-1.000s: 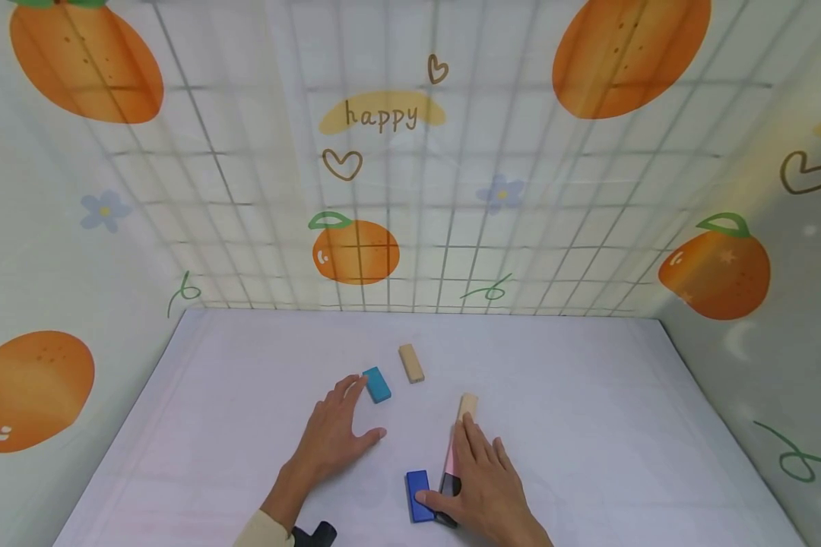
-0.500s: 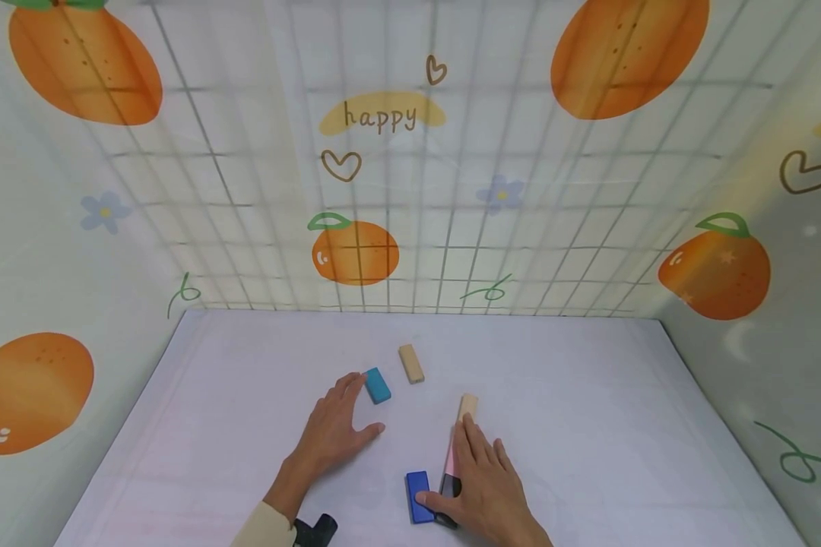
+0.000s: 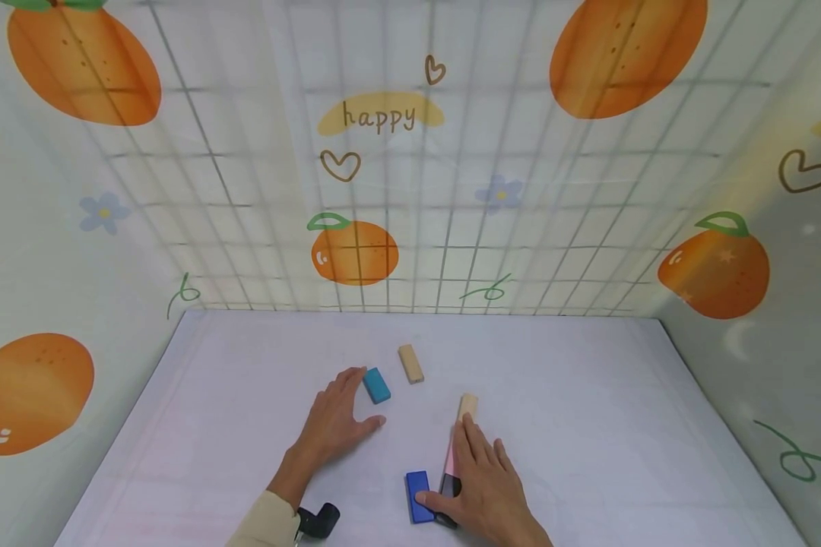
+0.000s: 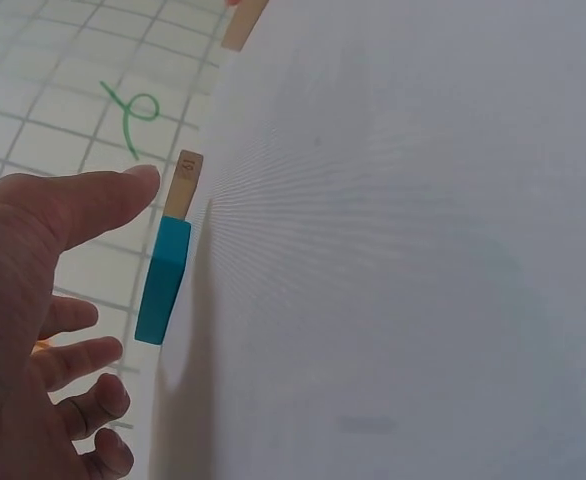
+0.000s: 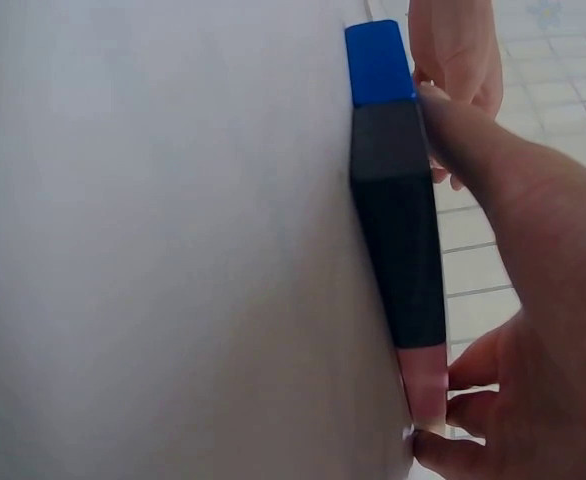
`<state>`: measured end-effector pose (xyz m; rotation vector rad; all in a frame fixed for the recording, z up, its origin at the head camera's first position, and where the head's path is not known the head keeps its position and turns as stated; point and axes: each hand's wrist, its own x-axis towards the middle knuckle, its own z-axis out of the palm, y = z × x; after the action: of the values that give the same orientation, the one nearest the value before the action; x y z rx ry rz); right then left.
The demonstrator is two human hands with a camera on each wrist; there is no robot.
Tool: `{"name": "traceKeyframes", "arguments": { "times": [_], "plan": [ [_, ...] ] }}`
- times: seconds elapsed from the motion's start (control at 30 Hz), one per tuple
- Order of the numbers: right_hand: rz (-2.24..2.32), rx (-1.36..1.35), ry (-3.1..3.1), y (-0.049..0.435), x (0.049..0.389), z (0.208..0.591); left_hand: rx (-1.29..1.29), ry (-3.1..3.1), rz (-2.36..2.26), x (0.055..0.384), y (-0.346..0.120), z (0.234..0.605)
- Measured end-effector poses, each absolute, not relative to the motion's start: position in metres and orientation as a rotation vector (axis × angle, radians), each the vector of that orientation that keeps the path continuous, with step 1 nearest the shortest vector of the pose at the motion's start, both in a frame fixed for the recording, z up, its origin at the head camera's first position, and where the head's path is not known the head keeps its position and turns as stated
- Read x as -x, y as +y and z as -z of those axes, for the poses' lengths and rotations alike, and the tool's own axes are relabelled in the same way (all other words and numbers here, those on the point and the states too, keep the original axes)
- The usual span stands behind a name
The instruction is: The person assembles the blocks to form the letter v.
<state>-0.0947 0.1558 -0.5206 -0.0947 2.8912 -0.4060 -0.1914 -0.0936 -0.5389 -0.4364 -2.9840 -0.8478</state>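
In the head view my left hand (image 3: 334, 420) is spread beside a teal block (image 3: 377, 386). Its fingertips are close to the block's far left corner; contact is hard to tell. The left wrist view has the teal block (image 4: 163, 285) apart from the thumb, with a wooden block behind. My right hand (image 3: 487, 486) lies over a row of blocks, its fingers fairly straight. Its thumb touches the blue block (image 3: 419, 497). Partly hidden beneath the hand are a black block (image 3: 449, 485), a pink block (image 3: 451, 460) and a pale wooden block (image 3: 468, 405).
Another pale wooden block (image 3: 411, 364) lies farther back on the white table (image 3: 588, 425). A printed curtain with oranges (image 3: 356, 253) hangs behind and at both sides. A black wrist device (image 3: 318, 520) is at the left sleeve.
My left hand has slid slightly forward along the teal block's left side. My right hand and the blocks look unmoved.
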Motion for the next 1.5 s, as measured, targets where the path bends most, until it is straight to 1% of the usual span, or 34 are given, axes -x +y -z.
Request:
{"name": "traceKeyframes", "arguments": {
  "times": [0.77,1.5],
  "plan": [
    [0.419,0.097,2.892,0.157,0.095,0.525,0.441,-2.986,0.943,0.209,-0.095,0.55],
    [0.434,0.093,2.882,0.156,0.096,0.525,0.406,-2.976,0.885,0.218,-0.088,0.551]
  ]
}}
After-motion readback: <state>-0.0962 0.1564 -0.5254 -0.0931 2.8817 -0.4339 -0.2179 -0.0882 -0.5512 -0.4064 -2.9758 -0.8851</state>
